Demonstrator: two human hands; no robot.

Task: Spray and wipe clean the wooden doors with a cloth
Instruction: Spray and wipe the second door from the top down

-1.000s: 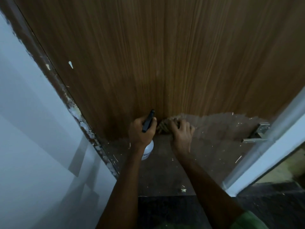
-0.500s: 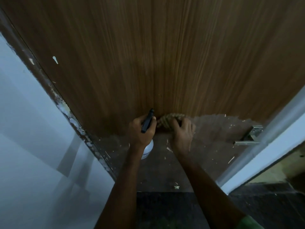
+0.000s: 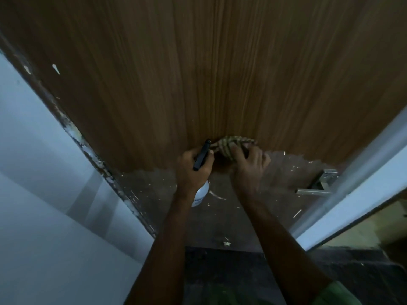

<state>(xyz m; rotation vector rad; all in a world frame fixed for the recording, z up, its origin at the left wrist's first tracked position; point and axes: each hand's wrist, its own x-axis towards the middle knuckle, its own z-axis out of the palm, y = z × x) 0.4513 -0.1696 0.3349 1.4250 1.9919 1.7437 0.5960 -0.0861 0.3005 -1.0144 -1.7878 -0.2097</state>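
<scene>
The left hand (image 3: pixel 193 170) has its fingers curled round the neck of a spray bottle (image 3: pixel 201 192), the black trigger head sticking up between thumb and forefinger and pointing at the door. The bottle's white body hangs below the palm; what is inside it cannot be told. Just to the right, the right hand (image 3: pixel 247 166) presses a bunched cloth (image 3: pixel 232 144) against the wooden door (image 3: pixel 220 73), its fingers bent over the wad and gripping it. The cloth is pale with a striped weave and sits at the line where the door's look changes. Above that line the wood is a warm brown with clear upright grain. Below it the surface is dull, greyish and flecked with pale specks and streaks. A metal handle (image 3: pixel 317 188) juts from the door's right edge, well apart from the hands. A chipped, paint-spattered frame (image 3: pixel 88 150) runs down the left side beside a pale wall (image 3: pixel 44 194). The floor (image 3: pixel 220 271) below is dark.
</scene>
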